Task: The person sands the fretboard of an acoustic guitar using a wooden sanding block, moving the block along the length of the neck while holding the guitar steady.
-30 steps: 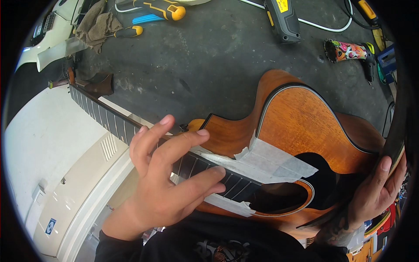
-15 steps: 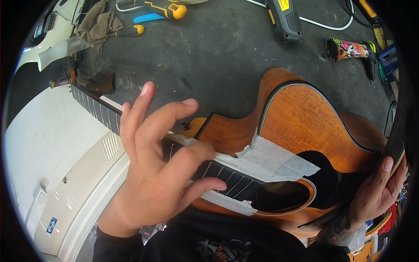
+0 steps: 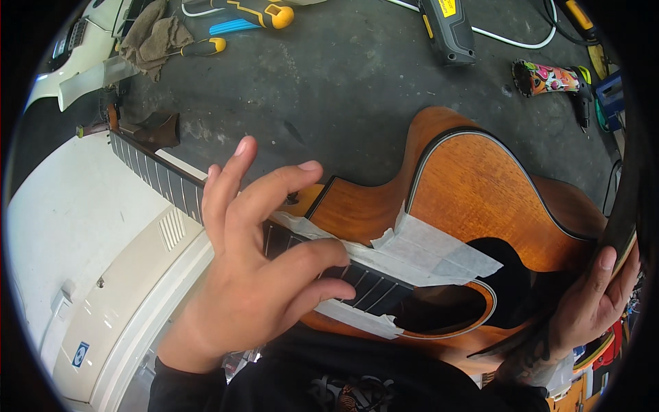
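An acoustic guitar [image 3: 467, 185] with an orange-brown top lies across the foreground, its fretted neck [image 3: 158, 175] reaching toward upper left. Pale masking tape [image 3: 439, 254] borders the upper fretboard and part of the soundhole [image 3: 443, 309]; another strip runs along the lower side. My left hand [image 3: 257, 261] is open over the fretboard, index finger and thumb bent onto or just above the frets, the other fingers raised and apart. At far right, my right hand [image 3: 594, 302] is closed on a dark curved edge; I cannot make out what that edge belongs to.
A dark worktop [image 3: 329, 89] carries yellow-black tools [image 3: 274, 18], a brown rag [image 3: 147, 48], a grey-black device [image 3: 446, 38], a patterned tool [image 3: 549, 79] and cables. A white surface [image 3: 75, 199] is at left, with a white guitar [image 3: 82, 41] at upper left.
My left hand's middle, ring and little fingers have risen from the fretboard since a second ago, dipping slightly in the last half second. My right hand stays in place.
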The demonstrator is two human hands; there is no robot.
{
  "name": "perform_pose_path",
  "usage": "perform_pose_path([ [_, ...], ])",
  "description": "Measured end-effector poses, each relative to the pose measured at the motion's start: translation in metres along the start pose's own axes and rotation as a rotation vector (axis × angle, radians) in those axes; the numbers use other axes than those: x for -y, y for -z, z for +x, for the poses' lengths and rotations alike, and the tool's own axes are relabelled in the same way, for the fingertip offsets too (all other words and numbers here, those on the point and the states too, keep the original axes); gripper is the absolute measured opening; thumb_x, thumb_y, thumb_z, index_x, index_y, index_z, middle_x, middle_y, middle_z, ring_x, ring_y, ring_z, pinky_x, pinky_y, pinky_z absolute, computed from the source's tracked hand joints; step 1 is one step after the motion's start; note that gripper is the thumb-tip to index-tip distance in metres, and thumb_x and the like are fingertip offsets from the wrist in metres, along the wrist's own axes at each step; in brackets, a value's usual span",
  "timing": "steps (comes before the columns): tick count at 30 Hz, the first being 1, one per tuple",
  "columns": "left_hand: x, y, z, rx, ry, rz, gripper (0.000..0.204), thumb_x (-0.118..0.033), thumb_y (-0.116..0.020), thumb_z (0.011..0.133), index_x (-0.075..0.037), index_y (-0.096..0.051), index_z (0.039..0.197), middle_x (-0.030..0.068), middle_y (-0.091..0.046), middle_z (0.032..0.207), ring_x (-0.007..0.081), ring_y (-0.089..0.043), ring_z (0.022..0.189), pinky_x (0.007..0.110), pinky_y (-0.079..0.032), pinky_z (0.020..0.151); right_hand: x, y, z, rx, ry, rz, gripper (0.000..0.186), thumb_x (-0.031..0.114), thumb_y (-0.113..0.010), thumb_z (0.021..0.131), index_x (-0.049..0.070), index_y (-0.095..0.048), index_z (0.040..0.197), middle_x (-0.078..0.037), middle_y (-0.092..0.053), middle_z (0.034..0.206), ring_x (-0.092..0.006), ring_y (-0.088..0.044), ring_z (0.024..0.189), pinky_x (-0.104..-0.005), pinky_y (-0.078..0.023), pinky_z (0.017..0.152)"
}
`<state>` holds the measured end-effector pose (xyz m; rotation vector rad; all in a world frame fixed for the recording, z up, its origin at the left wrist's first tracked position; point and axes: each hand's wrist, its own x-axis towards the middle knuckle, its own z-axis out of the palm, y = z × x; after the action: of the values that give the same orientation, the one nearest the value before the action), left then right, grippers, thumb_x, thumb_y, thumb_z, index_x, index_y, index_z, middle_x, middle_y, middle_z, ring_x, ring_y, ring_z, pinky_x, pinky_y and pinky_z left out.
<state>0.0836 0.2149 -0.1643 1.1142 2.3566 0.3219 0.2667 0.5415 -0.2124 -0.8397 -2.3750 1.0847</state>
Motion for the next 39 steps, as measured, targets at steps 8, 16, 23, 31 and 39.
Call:
perform_pose_path([
  [8, 0.005, -0.008, -0.007, -0.113, 0.063, -0.050, 0.061, -0.054, -0.092, 0.056, -0.015, -0.060, 0.092, 0.0197, -0.046, 0.146, 0.0485, -0.034, 0.144, 0.065, -0.019, 0.121, 0.001, -0.002, 0.000, 0.011, 0.008, 0.026, 0.046, 0.017, -0.051, 0.109, -0.011, -0.045, 0.146, -0.021, -0.058, 0.140, -0.0264, -0.057, 0.130, -0.0353, -0.041, 0.114],
  [16, 0.005, -0.010, -0.006, -0.111, 0.063, -0.083, 0.059, -0.051, -0.092, 0.058, -0.016, -0.065, 0.097, 0.0199, -0.049, 0.144, 0.0451, -0.042, 0.139, 0.066, -0.021, 0.120, 0.000, -0.003, -0.002, -0.008, 0.005, 0.032, 0.047, 0.017, -0.052, 0.109, -0.010, -0.046, 0.147, -0.021, -0.059, 0.139, -0.0261, -0.057, 0.130, -0.0353, -0.041, 0.114],
  [23, -0.002, -0.003, -0.003, -0.034, 0.012, -0.040, 0.036, -0.046, -0.089, 0.065, -0.022, -0.077, 0.089, 0.0186, -0.050, 0.142, 0.0395, -0.047, 0.135, 0.067, -0.022, 0.120, 0.001, -0.002, -0.001, -0.017, -0.022, 0.028, 0.046, 0.016, -0.052, 0.109, -0.010, -0.046, 0.146, -0.021, -0.059, 0.139, -0.0261, -0.057, 0.130, -0.0353, -0.041, 0.114],
  [31, -0.012, 0.008, 0.011, 0.072, 0.037, -0.021, 0.034, -0.037, -0.090, 0.062, -0.020, -0.073, 0.087, 0.0183, -0.051, 0.142, 0.0425, -0.042, 0.140, 0.064, -0.022, 0.121, 0.002, -0.003, -0.002, -0.013, -0.021, 0.012, 0.046, 0.016, -0.052, 0.109, -0.011, -0.046, 0.145, -0.022, -0.060, 0.137, -0.0260, -0.058, 0.129, -0.0348, -0.041, 0.113],
  [39, -0.015, 0.010, 0.013, 0.082, 0.037, -0.043, 0.033, -0.034, -0.090, 0.064, -0.020, -0.076, 0.091, 0.0165, -0.052, 0.142, 0.0473, -0.037, 0.142, 0.063, -0.024, 0.119, 0.006, -0.009, 0.000, -0.022, 0.018, 0.073, 0.046, 0.014, -0.052, 0.108, -0.013, -0.045, 0.145, -0.022, -0.060, 0.137, -0.0262, -0.059, 0.128, -0.0353, -0.041, 0.114],
])
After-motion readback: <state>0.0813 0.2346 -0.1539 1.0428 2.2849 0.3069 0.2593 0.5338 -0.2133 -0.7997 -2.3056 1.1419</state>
